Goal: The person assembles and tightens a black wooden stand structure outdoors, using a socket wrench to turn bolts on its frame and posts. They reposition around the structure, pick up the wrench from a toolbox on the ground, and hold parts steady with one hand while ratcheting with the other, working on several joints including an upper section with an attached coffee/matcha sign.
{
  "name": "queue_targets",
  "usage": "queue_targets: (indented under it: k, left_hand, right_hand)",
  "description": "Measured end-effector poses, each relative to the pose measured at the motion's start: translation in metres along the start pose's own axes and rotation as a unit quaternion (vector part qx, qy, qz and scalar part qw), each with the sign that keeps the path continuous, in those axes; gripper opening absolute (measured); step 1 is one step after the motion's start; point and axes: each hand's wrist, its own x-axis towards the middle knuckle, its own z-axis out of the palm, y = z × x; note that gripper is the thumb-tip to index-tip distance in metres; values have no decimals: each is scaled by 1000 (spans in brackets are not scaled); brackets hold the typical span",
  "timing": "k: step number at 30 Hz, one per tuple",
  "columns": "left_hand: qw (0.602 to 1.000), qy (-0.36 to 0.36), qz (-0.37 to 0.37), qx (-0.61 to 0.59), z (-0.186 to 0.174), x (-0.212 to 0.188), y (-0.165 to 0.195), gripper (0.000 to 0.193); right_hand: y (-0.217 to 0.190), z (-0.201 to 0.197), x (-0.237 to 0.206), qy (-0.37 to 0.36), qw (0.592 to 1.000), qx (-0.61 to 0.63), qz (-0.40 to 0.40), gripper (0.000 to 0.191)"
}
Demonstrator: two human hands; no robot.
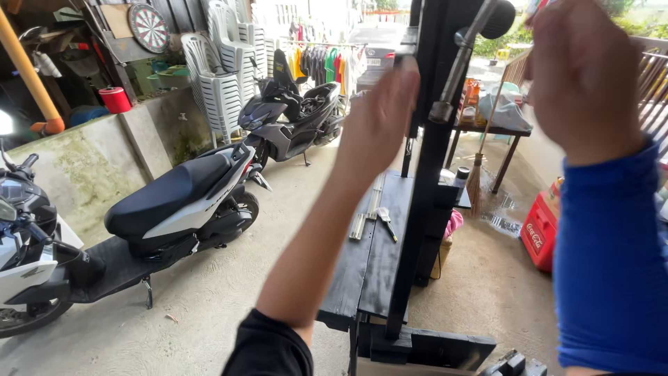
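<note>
Two hands are working high on a black upright post [424, 174] rising from a dark wooden bench [379, 251] at six o'clock. The frame is looking assembled and painted — judged so, with loose metal strips [367, 212] and a small trowel-like tool [386, 221] lying on the bench top. The left hand [379, 115] is pressing flat, fingers together, against the post at twelve o'clock. The right hand [581, 73], blue-sleeved at two o'clock, is curling near a grey metal handle [463, 59] — its grip cannot be told.
</note>
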Motion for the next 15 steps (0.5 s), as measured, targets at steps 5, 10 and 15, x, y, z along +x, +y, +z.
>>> queue_targets:
  k: [5,10,15]
  left_hand:
    - [899,-140,-144,-390,44,-53,-17,50]
    - [864,-124,-214,-439,57,-41,-9,43]
    - [899,21,-195,-391,29,16,2,45]
  right_hand:
    - [22,4,31,80,940,-288,-166,32]
    - [43,2,32,88,924,-336,-160,35]
    - [29,29,-23,82,994,-50,48,51]
